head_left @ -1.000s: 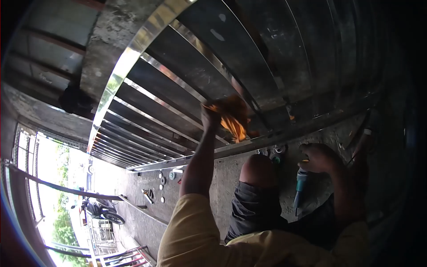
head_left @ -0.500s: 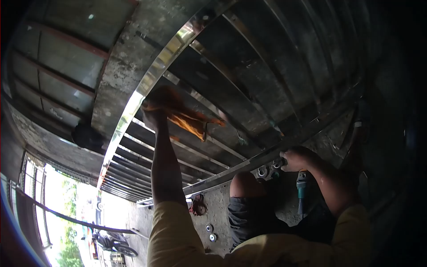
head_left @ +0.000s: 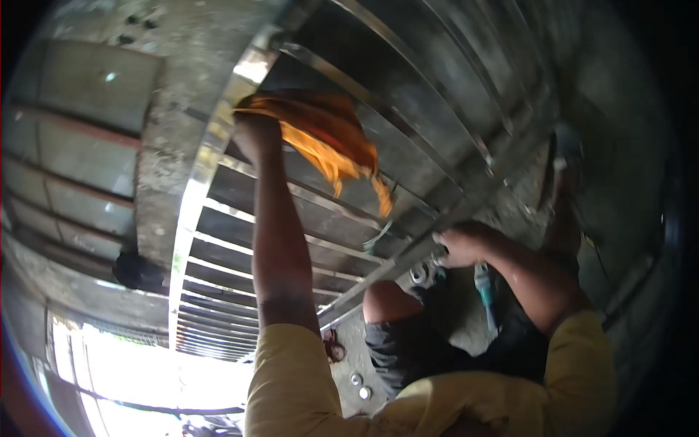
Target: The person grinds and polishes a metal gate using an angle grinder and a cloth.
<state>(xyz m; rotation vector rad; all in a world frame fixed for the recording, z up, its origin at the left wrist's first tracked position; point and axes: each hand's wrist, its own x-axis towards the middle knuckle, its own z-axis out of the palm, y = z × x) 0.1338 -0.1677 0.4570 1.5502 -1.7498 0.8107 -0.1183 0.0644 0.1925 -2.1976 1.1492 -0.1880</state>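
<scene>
A shiny metal grille (head_left: 186, 244) with parallel bars stretches across the view in front of me. My left hand (head_left: 256, 138), arm reaching far out, is closed on an orange cloth (head_left: 331, 135) at the grille's far rail. The cloth hangs loosely over the bars, its ends dangling. Beside the near rail (head_left: 408, 255), my right hand (head_left: 466, 245) is curled with its fingertips at the rail's edge; what they grip is partly hidden. Just below that hand sit a round metal part (head_left: 418, 275) and a green-bodied power tool (head_left: 483, 288) on the floor.
Two small round discs (head_left: 360, 386) and a dark reddish object (head_left: 333, 346) lie on the concrete floor left of my knee. At left are a panel with reddish bars (head_left: 80, 127) and a dark rounded object (head_left: 138, 269). Bright daylight enters at lower left.
My left hand has moved farther along the far rail with the orange cloth, which now spreads wider. My right hand has shifted from the round parts to the near rail's edge. The view has turned.
</scene>
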